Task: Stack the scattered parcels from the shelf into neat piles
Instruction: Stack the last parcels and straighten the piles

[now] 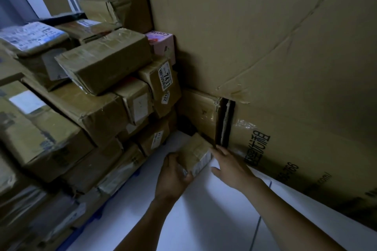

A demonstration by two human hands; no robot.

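Observation:
A small taped cardboard parcel (195, 152) sits low near the white floor, in the corner between the parcel pile and a big carton. My left hand (173, 177) grips its near left side, thumb on top and fingers curled under its front edge. With fingers straight, my right hand (230, 166) touches the parcel's right end. A tall pile of brown taped parcels (106, 63) rises on the left, several bearing white labels.
A huge cardboard carton (275, 51) with printed writing fills the right side and back. A medium box (201, 112) stands in the corner behind the small parcel. A pink box (162, 44) sits high in the pile. White floor (204, 210) lies below my arms.

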